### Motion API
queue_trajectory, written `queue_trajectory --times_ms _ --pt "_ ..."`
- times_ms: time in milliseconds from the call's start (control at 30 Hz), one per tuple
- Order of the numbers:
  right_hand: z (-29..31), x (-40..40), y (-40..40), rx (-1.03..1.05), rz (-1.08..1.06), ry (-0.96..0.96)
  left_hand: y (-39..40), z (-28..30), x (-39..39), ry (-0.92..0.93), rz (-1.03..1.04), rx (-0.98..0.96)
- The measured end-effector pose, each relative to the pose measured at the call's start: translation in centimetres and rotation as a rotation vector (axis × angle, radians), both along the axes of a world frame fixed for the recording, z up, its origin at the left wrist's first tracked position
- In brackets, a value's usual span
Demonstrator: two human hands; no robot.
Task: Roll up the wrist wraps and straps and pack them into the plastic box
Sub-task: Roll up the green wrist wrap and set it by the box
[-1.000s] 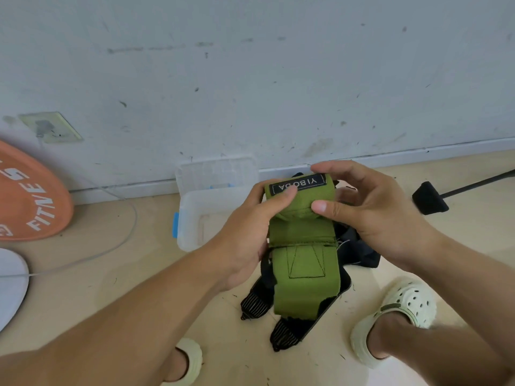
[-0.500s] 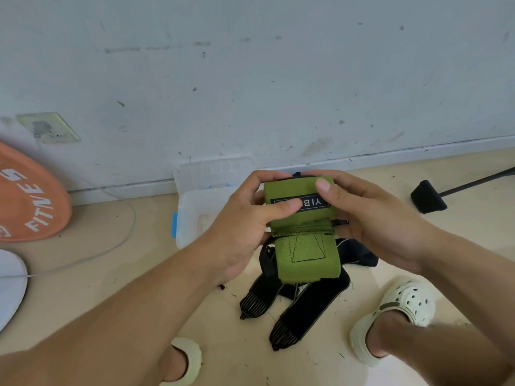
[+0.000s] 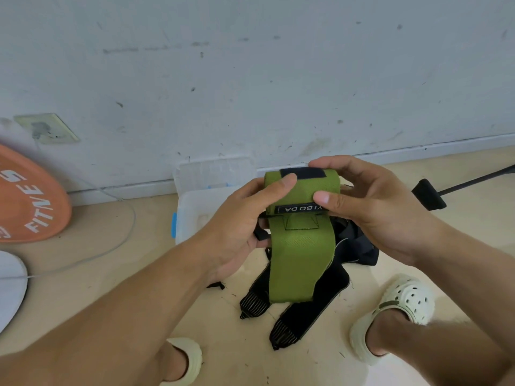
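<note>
Head view. Both hands are working a green wrist wrap (image 3: 302,218) above the floor (image 3: 117,274), in front of the wall (image 3: 250,79). The left hand (image 3: 237,227) is gripping the rolled upper part from the left, thumb lying across the roll. The right hand (image 3: 370,207) is gripping it from the right, thumb pressing beside the black label, fingers curled over the top. The wrap's loose tail is hanging down toward the floor. Black straps (image 3: 301,310) are lying on the floor beneath the wrap, between the person's two pale clogs. The clear plastic box (image 3: 192,201), with a blue latch, is sitting open on the floor against the wall, just behind the left hand. An orange disc (image 3: 28,201) is leaning near the wall at the far left.
</note>
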State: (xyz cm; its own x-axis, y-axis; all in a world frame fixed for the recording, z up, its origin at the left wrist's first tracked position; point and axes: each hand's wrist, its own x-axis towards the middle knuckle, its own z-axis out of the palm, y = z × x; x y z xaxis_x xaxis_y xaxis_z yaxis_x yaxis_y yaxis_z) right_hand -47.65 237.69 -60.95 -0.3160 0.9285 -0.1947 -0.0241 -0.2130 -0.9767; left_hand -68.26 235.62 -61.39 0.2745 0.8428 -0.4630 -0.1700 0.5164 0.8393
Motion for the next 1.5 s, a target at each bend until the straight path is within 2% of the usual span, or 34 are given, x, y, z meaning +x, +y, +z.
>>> queue_trajectory --times_ms 167,400,533,733,1000,1200,1400,1500 --pt "0.2 0.3 0.1 -0.014 0.059 0.002 0.1 -0.2 -0.2 -0.017 0.057 0.039" --pt "1.0 0.1 0.0 -0.246 0.114 -0.018 0.1 -0.7 -0.9 0.005 0.066 0.13" --pt "1.0 0.3 0.0 -0.263 0.128 -0.006 0.1 -0.8 -0.8 0.033 0.04 0.151" --pt "0.6 0.4 0.2 -0.173 0.017 0.016 0.1 -0.8 -0.4 -0.053 0.105 0.054" --pt "0.0 0.6 0.2 0.032 -0.036 -0.016 -0.5 -0.4 0.5 -0.105 0.023 -0.08" --pt "-0.5 0.3 -0.3 0.195 0.024 -0.181 -0.7 -0.1 0.7 -0.113 0.017 -0.097" --pt "0.0 0.0 -0.3 0.109 0.066 -0.208 -0.6 -0.6 0.4 -0.144 0.107 -0.095" --pt "0.4 -0.3 -0.2 -0.081 0.03 -0.068 -0.4 -0.8 0.4 -0.158 0.102 -0.062"
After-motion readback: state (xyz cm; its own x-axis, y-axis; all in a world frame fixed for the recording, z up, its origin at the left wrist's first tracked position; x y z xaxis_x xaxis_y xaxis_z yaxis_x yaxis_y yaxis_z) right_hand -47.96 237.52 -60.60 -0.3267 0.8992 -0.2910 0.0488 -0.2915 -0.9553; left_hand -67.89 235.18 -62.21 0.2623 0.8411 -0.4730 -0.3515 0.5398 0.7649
